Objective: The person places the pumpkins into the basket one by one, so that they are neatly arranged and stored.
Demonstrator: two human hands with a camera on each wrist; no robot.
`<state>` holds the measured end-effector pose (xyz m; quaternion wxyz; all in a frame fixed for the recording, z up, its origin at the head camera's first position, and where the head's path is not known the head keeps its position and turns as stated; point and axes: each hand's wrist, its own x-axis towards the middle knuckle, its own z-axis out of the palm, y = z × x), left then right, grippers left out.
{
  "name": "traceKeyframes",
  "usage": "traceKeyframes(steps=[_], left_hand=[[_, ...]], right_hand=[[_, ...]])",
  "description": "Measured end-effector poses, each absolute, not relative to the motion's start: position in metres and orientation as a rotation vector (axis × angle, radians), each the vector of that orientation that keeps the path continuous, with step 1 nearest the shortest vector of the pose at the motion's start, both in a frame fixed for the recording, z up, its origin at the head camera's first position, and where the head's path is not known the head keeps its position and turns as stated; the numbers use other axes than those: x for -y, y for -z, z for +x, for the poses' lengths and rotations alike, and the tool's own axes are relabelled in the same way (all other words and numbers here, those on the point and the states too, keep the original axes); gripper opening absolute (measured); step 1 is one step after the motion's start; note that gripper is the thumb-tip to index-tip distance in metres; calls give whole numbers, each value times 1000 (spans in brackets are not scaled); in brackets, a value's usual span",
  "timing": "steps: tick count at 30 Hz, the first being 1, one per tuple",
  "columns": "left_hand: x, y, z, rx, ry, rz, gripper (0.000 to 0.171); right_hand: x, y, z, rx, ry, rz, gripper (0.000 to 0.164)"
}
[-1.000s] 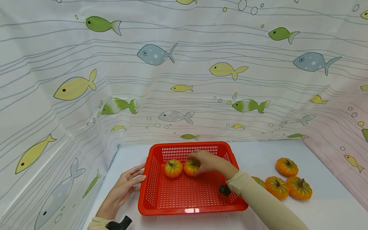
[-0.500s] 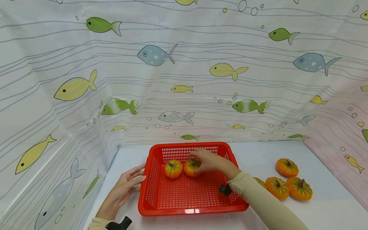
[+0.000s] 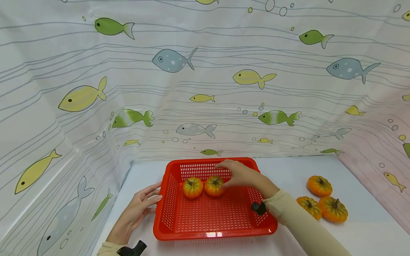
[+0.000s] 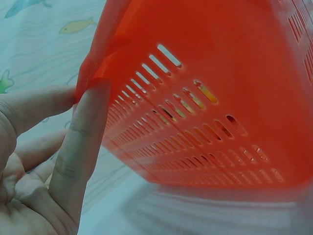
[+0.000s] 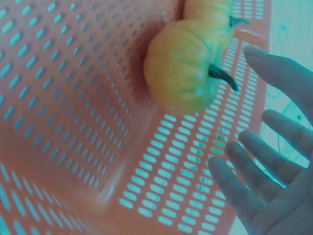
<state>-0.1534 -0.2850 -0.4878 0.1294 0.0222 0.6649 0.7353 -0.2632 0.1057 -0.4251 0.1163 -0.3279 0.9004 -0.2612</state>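
Observation:
A red plastic basket (image 3: 214, 235) with slotted walls stands on the table. Inside it, near the back wall, two small orange pumpkins sit side by side: a left pumpkin (image 3: 193, 188) and a right pumpkin (image 3: 213, 186). My left hand (image 3: 139, 206) rests against the outside of the basket's left rim, its fingers nearly straight; in the left wrist view, the fingertips (image 4: 93, 103) touch the rim's lip. My right hand (image 3: 242, 175) is over the basket beside the right pumpkin, fingers spread and holding nothing. The right wrist view shows a gap between these fingers and the nearer pumpkin (image 5: 181, 68).
Several more pumpkins lie on the white table right of the basket: a back pumpkin (image 3: 320, 186), a front-right pumpkin (image 3: 333, 209) and one pumpkin (image 3: 309, 206) partly behind my right sleeve. A fish-printed curtain (image 3: 205, 117) encloses the table's back and sides.
My right hand has let go of the right pumpkin in the basket and moved up and to the right. My left hand stays at the rim.

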Motion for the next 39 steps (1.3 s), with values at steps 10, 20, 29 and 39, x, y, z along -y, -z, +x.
traceKeyframes(steps=[10, 20, 29, 39], left_hand=[[285, 488, -153, -1936, -2134, 69, 63], [284, 487, -153, -1933, -2131, 52, 65], [284, 487, -152, -1937, -2132, 30, 65], [283, 487, -153, -1935, -2138, 30, 66]], right_hand=[[-122, 406, -258, -2638, 828, -1006, 69], [-139, 391, -252, -2698, 820, -1016, 69], [-164, 386, -254, -2693, 885, -957, 70], [-205, 387, -251, -2733, 942, -909, 65]])
